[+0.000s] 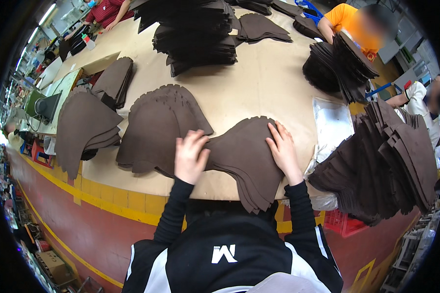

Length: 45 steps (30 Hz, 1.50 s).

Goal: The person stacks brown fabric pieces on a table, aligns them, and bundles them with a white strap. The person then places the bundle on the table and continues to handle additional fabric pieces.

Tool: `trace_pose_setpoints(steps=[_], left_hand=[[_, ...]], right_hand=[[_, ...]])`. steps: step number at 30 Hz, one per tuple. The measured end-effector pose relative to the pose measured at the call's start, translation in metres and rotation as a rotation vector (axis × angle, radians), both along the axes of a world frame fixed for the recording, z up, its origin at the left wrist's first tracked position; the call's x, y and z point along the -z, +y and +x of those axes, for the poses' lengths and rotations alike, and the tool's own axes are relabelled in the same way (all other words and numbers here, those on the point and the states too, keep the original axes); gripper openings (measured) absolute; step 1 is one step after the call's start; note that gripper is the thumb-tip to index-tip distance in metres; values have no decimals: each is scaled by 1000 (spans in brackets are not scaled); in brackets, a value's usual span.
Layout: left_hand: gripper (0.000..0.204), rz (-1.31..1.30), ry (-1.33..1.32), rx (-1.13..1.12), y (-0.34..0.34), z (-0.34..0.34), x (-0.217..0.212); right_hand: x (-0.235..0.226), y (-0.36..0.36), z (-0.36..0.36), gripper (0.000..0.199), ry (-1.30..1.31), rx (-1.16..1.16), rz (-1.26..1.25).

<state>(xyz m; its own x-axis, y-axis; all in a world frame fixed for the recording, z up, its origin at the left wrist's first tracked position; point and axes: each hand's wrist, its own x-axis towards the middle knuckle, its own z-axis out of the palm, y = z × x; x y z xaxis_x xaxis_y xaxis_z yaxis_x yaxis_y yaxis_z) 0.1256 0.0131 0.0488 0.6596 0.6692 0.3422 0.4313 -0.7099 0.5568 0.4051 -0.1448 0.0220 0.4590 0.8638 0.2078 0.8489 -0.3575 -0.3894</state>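
Observation:
A small fanned stack of dark brown cut sheet pieces [252, 151], flared and notched along the curved edge, lies in front of me at the table's near edge. My right hand [283, 151] rests on its right side, fingers spread and lying flat. Over its narrow left end is my left hand [190, 155], fingers apart and slightly smeared; whether it touches the pieces I cannot tell. Just left of that hand lies another overlapping stack of the same brown pieces [154, 124]. Neither hand grips anything.
More brown stacks lie at the left [83, 124], in a tall pile [195, 39] at the back, and in a large pile [376, 161] at the right. A clear plastic sheet [331, 119] lies beside that pile. Co-workers sit around the pale table [259, 88]; one wears an orange shirt [344, 19].

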Motion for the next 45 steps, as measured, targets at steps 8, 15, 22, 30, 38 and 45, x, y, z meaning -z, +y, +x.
trace_pose_setpoints(steps=[8, 15, 22, 30, 38, 45], left_hand=[[57, 1, 94, -17, -34, 40, 14], [44, -236, -59, 20, -24, 41, -1], [28, -552, -130, 40, -40, 29, -47], [41, 145, 38, -410, 57, -114, -81], [40, -173, -73, -15, -7, -12, -50], [61, -87, 159, -31, -46, 31, 4]], right_hand=[[-31, -37, -49, 54, -160, 159, -40], [-30, -17, -66, 45, -166, -381, -160], [-18, -9, 11, 45, -91, 173, -166], [-54, -59, -44, 50, 41, -415, -104], [-23, -25, -17, 44, -112, -224, -148], [-31, -16, 11, 51, -340, 66, -175]])
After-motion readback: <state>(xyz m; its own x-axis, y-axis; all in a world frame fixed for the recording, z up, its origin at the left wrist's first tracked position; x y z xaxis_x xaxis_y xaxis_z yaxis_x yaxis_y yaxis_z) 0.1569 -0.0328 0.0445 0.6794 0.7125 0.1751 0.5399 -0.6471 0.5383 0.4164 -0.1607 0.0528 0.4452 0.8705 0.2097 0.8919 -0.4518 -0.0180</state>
